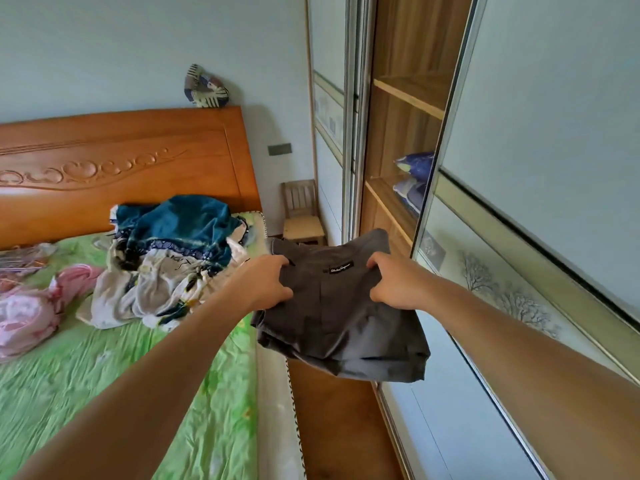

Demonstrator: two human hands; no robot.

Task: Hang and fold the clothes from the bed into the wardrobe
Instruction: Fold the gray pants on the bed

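A folded dark grey garment (341, 317), with a black label (341, 267) showing near its upper edge, is held in the air at centre frame, over the strip of floor between the bed (104, 375) and the wardrobe (398, 46). It is gripped at its upper part from both sides. The left hand (266, 282) is clamped on the left edge, fingers curled over the cloth and thumb pressed in below them. The right hand (398, 282) is clamped likewise on the right edge. The lower layers hang loose and sag toward the lower right. The step in hand is judged to be the shelving of this folded piece. The open bay is seen at upper right, beside a sliding door (554, 133). A bare wooden shelf (412, 95) lies above, and blue pillows (414, 178) occupy the one below. The fold is best kept level, supported from beneath so the hanging layers are not dragged open on a shelf lip, and set in square. A heap of unsorted clothes (173, 258) and a pink garment (31, 317) lie on the bed at left.
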